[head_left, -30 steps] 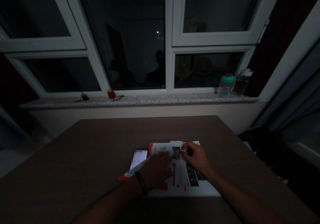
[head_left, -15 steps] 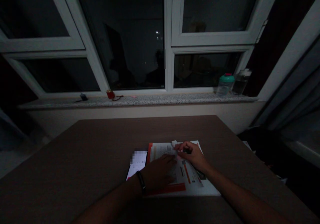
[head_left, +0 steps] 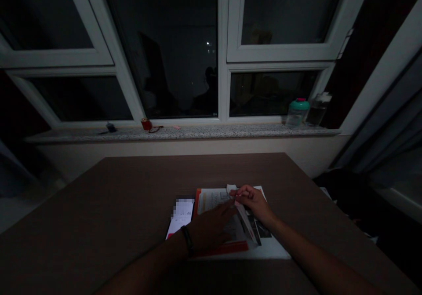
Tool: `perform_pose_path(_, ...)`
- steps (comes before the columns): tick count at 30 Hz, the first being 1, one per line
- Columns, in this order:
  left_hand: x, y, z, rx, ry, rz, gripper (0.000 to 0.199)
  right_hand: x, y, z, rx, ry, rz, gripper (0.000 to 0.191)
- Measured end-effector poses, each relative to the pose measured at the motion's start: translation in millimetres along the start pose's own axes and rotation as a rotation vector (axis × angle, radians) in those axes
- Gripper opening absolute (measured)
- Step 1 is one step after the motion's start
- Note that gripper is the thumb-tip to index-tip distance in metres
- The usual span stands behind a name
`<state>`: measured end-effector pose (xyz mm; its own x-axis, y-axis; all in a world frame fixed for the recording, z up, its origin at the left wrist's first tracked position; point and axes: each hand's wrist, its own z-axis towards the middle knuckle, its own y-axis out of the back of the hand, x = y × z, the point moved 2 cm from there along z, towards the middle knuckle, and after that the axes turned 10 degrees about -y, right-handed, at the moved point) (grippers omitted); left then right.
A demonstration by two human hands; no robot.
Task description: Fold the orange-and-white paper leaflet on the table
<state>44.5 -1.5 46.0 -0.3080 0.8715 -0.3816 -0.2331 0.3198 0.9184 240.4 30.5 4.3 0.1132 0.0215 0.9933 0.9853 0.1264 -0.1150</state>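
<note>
My left hand (head_left: 212, 227), with a dark band at the wrist, lies with its fingers spread on the left part of some printed papers (head_left: 211, 197) with an orange border. Beside it, my right hand (head_left: 252, 200) pinches the upper end of a narrow folded strip of paper (head_left: 247, 225), which stands tilted above the sheets. The fingertips of both hands are close together near the top of the strip. A small white piece (head_left: 231, 189) lies at the papers' top edge. Under the strip, a dark picture (head_left: 263, 228) shows on the page.
A lit phone (head_left: 180, 219) lies left of the papers on the brown table (head_left: 132, 189). Behind the table, the stone windowsill (head_left: 211, 132) bears a green-lidded bottle (head_left: 297, 112), another clear bottle (head_left: 318, 109), a small red item (head_left: 146, 124) and a dark one (head_left: 110, 127).
The paper in my right hand has turned from lying nearly flat to a narrow, raised strip, baring more of the dark picture beneath. My left hand has shifted slightly and still rests on the sheets.
</note>
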Motion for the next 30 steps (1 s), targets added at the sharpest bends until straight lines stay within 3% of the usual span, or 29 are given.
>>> perform_pose_path(7, -3.8, 1.2, -0.4, -0.014, 0.003, 0.029, 0.072, 5.4, -0.9, -4.4, 0.011, 0.096, -0.135, 0.027)
perform_pose_path(11, -3.3, -0.5, -0.9, -0.012, 0.012, 0.094, 0.072, 11.2, 8.2, -9.1, -0.066, 0.174, -0.409, 0.014)
perform_pose_path(15, -4.5, -0.3, -0.4, -0.003, 0.056, 0.125, 0.062, 20.7, 16.4, -14.2, -0.042, 0.242, -0.587, 0.007)
perform_pose_path(21, -2.8, 1.7, 0.2, -0.035, 0.071, 0.08, 0.056, 24.1, 15.6, -17.8, 0.11, 0.296, -0.692, 0.002)
perform_pose_path(25, 8.1, -0.6, -0.1, -0.037, 0.082, 0.09, 0.062, 21.5, 13.4, -17.5, 0.112, 0.315, -0.694, 0.004)
perform_pose_path(30, 13.2, -2.2, 0.8, -0.005, 0.054, 0.201, 0.049, 18.9, 13.2, -16.9, 0.099, 0.333, -0.731, 0.006)
